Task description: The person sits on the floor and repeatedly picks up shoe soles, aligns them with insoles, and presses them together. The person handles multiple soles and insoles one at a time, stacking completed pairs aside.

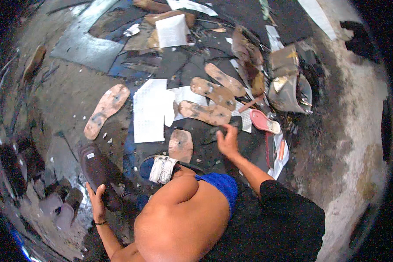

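Note:
My left hand (96, 204) has its fingers stretched out along the lower left edge of a dark brown shoe-shaped piece (91, 168) with a small white label. Whether it bears any of that piece's weight, I cannot tell. My right hand (228, 142) is open, with index finger and thumb apart, just below the end of a tan insole (203, 112). A dark piece (236, 122) lies by its fingertips. Two more tan insoles, a wider one (214, 92) and a narrower one (225, 80), lie beyond. A shorter tan piece (180, 145) rests by my knee.
Another insole (107, 109) lies on the floor at left. White sheets (150, 111) spread across the middle. At right are a pink sandal (260, 120), an orange-handled tool (281, 149) and a filled bucket (284, 97). Grey slippers (67, 214) sit at lower left.

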Available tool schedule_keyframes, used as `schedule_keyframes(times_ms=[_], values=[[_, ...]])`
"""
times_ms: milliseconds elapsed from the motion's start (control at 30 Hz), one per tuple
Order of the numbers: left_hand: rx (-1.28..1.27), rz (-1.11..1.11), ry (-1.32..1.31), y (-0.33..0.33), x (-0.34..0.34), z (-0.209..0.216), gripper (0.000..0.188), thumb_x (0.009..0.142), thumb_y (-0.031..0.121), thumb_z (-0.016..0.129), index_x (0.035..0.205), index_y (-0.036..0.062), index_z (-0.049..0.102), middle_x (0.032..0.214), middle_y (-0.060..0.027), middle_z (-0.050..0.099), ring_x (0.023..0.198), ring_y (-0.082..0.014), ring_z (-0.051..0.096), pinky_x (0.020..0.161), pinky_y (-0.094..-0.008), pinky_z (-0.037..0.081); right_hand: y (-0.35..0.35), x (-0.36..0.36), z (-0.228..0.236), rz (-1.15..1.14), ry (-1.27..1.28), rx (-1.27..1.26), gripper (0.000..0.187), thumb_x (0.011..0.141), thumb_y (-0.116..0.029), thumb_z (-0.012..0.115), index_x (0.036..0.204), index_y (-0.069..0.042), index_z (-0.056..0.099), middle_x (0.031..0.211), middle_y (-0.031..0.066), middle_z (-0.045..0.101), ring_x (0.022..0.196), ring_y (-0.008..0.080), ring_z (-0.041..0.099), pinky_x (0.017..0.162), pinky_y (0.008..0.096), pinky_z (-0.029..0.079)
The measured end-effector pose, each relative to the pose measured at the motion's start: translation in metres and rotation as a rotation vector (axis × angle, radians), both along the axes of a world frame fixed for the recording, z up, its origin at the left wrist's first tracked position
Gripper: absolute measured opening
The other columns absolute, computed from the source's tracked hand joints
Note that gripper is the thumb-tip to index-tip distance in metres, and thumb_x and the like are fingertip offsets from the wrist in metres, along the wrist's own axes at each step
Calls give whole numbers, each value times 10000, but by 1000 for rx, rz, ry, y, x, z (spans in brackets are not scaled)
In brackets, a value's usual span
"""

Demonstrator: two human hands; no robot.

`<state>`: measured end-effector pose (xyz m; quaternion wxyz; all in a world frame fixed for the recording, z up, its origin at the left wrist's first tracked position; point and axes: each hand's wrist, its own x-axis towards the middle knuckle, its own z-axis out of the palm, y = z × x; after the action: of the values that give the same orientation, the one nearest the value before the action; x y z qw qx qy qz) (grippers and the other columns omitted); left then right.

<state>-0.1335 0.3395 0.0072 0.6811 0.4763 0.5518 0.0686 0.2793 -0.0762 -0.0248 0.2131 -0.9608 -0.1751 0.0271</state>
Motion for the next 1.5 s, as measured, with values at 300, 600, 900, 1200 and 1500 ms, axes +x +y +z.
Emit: schedule_keyframes(times_ms=[300,600,900,1200,1500], values=[[6,-142,132,13,1,-43,645,938,298,764,1403,-74,516,1301,-115,618,1127,-213,593,1014,-326,458,-118,-14,4,-641,123,-146,960,812,-400,857,1486,58,350,1462,348,348,1382,481,327,1181,536,293],[227,-219,146,6,2,-16,497,987,377,716,1260,-22,597,1124,-83,675,991,-175,602,905,-323,481,72,-37,6,181,353,70,612,841,-379,805,1246,1,546,1188,247,628,1116,404,623,962,471,506],[248,-149,128,-8,12,1,661,957,428,726,1353,-68,542,1260,-172,635,1143,-250,580,1009,-360,450,101,-39,10,231,578,111,376,913,-348,751,994,5,650,875,138,702,792,215,656,720,404,528],[207,-177,141,-6,7,-4,913,939,524,724,1494,-133,417,1472,-257,536,1344,-317,515,1142,-385,385,96,117,52,-196,107,675,362,971,-381,728,982,-31,633,826,61,664,684,215,610,636,400,515],[204,-189,123,-3,-3,-23,835,959,467,727,1456,-148,460,1431,-241,576,1317,-303,538,1139,-389,390,131,-56,6,380,154,-78,617,781,-433,885,1149,-9,628,1083,176,721,1028,345,705,889,453,552]])
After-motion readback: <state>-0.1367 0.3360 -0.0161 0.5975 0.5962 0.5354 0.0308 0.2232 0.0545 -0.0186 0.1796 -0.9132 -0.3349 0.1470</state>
